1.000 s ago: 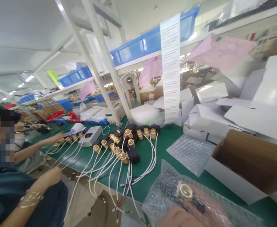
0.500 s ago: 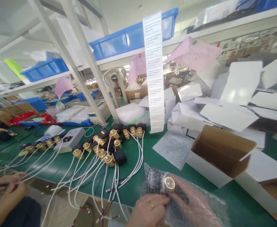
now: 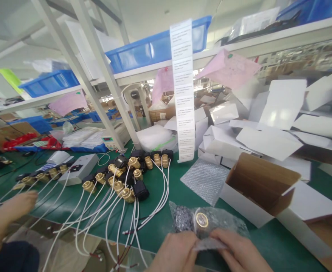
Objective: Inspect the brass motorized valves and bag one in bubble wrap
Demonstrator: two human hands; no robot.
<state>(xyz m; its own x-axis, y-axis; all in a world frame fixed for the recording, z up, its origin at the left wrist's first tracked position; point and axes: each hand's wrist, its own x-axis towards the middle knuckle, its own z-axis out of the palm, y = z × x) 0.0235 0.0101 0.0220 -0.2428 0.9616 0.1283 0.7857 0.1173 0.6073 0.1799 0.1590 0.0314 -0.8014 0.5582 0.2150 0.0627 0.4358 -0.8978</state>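
Observation:
A brass valve [image 3: 201, 220] with a black body lies wrapped in bubble wrap [image 3: 183, 217] at the near edge of the green table [image 3: 168, 211]. My left hand [image 3: 174, 253] and my right hand [image 3: 239, 253] both pinch the near edge of that wrap, fingers closed on it. An open white carton [image 3: 256, 204] with a brown inside stands just right of the wrapped valve.
Several brass valves with white cables [image 3: 126, 181] lie at the table's middle left. A spare bubble-wrap sheet [image 3: 204, 179] lies beyond the wrapped valve. Flat white cartons [image 3: 268, 132] pile up at the right. Another person's hand [image 3: 15, 206] rests at the left edge.
The view swung right and down. Both my hands now hold the wrap's near edge; before only one showed. The other person's hand moved onto the cables at left.

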